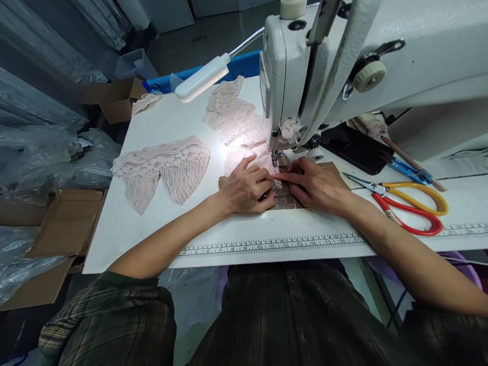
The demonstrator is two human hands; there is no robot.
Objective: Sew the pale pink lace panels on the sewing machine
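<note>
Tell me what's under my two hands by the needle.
Pale pink lace lies under the left hand and right hand, over a brown sheet. The hands hide the lace's near edge.

Two bare arms reach forward and meet in the middle. The left hand (246, 187) lies palm down, its fingers bent a little and pressing down, its thumb sticking out ahead. The right hand (313, 185) lies palm down just beside it, with straight fingers pointing across at the left hand. Their fingertips touch. Neither hand is wrapped around anything. Both wrists sit low and flat. The left arm (171, 235) slants in from one side, the right arm (400, 254) from the other.
</note>
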